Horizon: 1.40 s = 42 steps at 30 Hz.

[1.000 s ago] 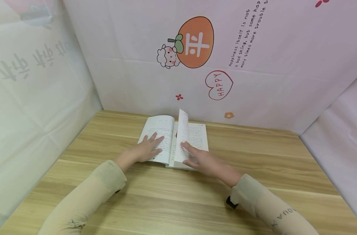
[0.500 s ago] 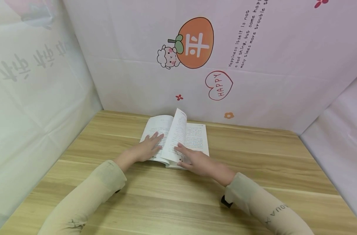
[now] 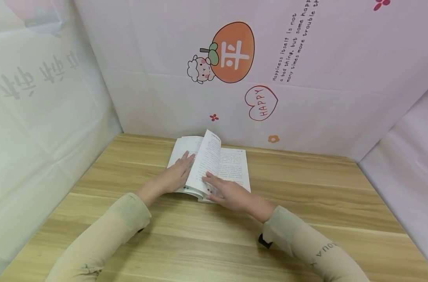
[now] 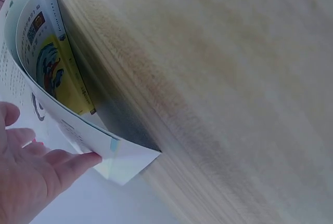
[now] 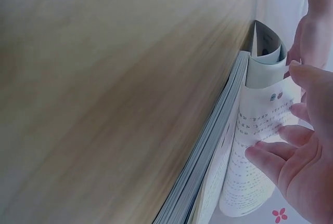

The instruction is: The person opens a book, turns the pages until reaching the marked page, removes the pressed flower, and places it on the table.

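Note:
An open book (image 3: 233, 162) with printed pages lies at the far edge of the wooden table. My left hand (image 3: 173, 176) rests with extended fingers on its left pages; in the left wrist view the thumb lies along the page's lower edge. A raised page (image 3: 207, 156) leans over to the left, partly covering the left pages and reaching the left fingertips. Against that page my right hand (image 3: 229, 194) presses with fairly straight fingers, the thumb near its bottom edge. In the left wrist view a colourful cover (image 4: 57, 73) shows under the curled left pages.
Behind the book rises a white sheet wall (image 3: 157, 102) with printed cartoons and lettering. Another white sheet (image 3: 52, 129) hangs on the left, and one on the right (image 3: 407, 145). The wooden table (image 3: 200, 243) extends in front of the book.
The raised page has swung from nearly upright over to the left. My right hand has moved left with it. My left hand has stayed on the left pages, its fingers shifting slightly.

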{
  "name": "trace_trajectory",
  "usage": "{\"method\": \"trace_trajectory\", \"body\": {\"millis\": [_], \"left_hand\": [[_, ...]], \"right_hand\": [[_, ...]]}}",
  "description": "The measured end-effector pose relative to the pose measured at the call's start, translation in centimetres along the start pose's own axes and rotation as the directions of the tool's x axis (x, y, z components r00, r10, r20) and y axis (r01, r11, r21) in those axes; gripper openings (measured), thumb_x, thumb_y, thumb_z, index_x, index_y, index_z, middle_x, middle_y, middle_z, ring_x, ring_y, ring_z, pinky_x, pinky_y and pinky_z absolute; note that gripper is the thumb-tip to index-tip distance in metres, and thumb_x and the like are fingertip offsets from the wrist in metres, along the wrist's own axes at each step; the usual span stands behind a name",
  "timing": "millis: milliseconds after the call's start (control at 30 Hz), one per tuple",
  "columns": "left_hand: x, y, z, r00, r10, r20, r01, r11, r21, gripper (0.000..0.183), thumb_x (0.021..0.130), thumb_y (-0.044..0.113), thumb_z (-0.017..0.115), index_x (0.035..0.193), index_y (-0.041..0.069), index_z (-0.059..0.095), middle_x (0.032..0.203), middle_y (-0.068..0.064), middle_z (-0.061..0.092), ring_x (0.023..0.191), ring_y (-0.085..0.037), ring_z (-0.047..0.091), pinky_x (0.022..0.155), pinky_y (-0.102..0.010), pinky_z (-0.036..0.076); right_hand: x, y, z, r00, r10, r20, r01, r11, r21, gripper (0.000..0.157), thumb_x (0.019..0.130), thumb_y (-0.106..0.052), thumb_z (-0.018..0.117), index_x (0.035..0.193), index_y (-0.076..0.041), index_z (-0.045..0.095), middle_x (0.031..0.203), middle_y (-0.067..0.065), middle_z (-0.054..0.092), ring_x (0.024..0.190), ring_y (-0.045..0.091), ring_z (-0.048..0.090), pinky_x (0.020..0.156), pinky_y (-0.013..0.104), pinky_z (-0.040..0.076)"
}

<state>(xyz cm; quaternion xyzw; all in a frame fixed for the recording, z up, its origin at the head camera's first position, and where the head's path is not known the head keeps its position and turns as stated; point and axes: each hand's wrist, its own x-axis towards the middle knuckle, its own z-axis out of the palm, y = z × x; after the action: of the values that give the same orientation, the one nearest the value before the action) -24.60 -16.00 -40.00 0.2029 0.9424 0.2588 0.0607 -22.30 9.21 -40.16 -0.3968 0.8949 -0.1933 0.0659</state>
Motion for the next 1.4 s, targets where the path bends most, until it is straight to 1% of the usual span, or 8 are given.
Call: {"method": "trace_trajectory", "body": {"millis": [267,400,500,600,867,1033,1167,1400], "left_hand": [[0.1,0.0,0.0,0.997,0.02,-0.075,-0.022,1.0,-0.017,0.056,0.108,0.016,0.03,0.163,0.006,0.024,0.168,-0.023,0.012,0.15,-0.044,0.023,0.119,-0.057,0.023],[0.1,0.0,-0.1,0.994,0.025,-0.105,-0.027,0.999,-0.024,0.054,0.109,0.016,0.033,0.161,0.004,0.029,0.167,-0.024,0.016,0.149,-0.044,0.027,0.119,-0.057,0.025],[0.0,0.1,-0.2,0.995,0.029,-0.094,-0.03,1.0,-0.006,0.055,0.111,0.024,0.038,0.162,0.005,0.029,0.167,-0.023,0.013,0.148,-0.044,0.027,0.118,-0.059,0.026],[0.0,0.1,-0.2,0.998,0.032,-0.059,-0.031,0.999,0.018,0.058,0.112,0.031,0.042,0.163,0.008,0.027,0.168,-0.022,0.009,0.149,-0.047,0.024,0.116,-0.063,0.026],[0.1,0.2,0.2,0.999,0.04,0.012,-0.04,0.997,0.07,0.051,0.113,0.03,0.038,0.162,0.017,0.034,0.17,-0.015,0.007,0.144,-0.061,0.014,0.11,-0.074,0.023],[0.1,0.2,0.3,0.999,0.009,0.04,-0.013,0.996,0.09,0.05,0.113,0.034,0.036,0.161,0.019,0.038,0.17,-0.015,0.0,0.144,-0.064,0.007,0.103,-0.081,0.025],[0.1,0.3,0.2,0.999,-0.018,0.042,0.013,0.995,0.103,0.05,0.113,0.035,0.038,0.159,0.017,0.041,0.17,-0.018,-0.005,0.144,-0.065,0.001,0.103,-0.08,0.025],[0.3,0.3,0.4,0.999,-0.024,0.023,0.021,0.992,0.128,0.05,0.112,0.031,0.042,0.158,0.013,0.042,0.17,-0.016,0.0,0.144,-0.065,0.001,0.104,-0.079,0.026]], "right_hand": [[0.3,-0.3,0.1,1.0,0.004,0.028,-0.005,1.0,0.014,0.06,0.105,-0.036,0.061,0.158,-0.014,0.041,0.166,0.008,0.027,0.139,0.034,0.047,0.112,0.049,0.041],[0.4,-0.4,0.1,0.999,-0.005,0.044,0.004,1.0,0.023,0.06,0.105,-0.036,0.06,0.158,-0.016,0.041,0.167,0.008,0.027,0.139,0.034,0.047,0.112,0.051,0.041],[0.5,-0.4,0.2,0.998,-0.02,0.061,0.018,0.999,0.034,0.059,0.106,-0.035,0.059,0.158,-0.016,0.041,0.167,0.007,0.026,0.145,0.031,0.039,0.114,0.05,0.038],[0.6,-0.5,0.3,0.996,-0.039,0.075,0.036,0.998,0.046,0.058,0.106,-0.035,0.059,0.158,-0.016,0.042,0.167,0.006,0.025,0.15,0.03,0.029,0.115,0.05,0.036],[0.8,-1.2,0.4,0.992,-0.068,0.107,0.06,0.995,0.078,0.054,0.106,-0.035,0.06,0.154,-0.014,0.048,0.168,0.003,0.025,0.154,0.029,0.018,0.118,0.05,0.031],[0.8,-1.3,0.6,0.99,-0.094,0.104,0.087,0.994,0.068,0.05,0.106,-0.033,0.059,0.152,-0.012,0.051,0.167,0.005,0.026,0.154,0.03,0.017,0.119,0.05,0.03],[0.9,-1.4,0.7,0.988,-0.11,0.108,0.104,0.993,0.057,0.049,0.106,-0.031,0.059,0.151,-0.011,0.052,0.166,0.006,0.029,0.154,0.03,0.018,0.118,0.05,0.032],[1.1,-1.8,0.7,0.983,-0.118,0.142,0.115,0.993,0.03,0.049,0.106,-0.03,0.06,0.151,-0.012,0.052,0.166,0.006,0.03,0.155,0.028,0.018,0.116,0.05,0.035]]}}
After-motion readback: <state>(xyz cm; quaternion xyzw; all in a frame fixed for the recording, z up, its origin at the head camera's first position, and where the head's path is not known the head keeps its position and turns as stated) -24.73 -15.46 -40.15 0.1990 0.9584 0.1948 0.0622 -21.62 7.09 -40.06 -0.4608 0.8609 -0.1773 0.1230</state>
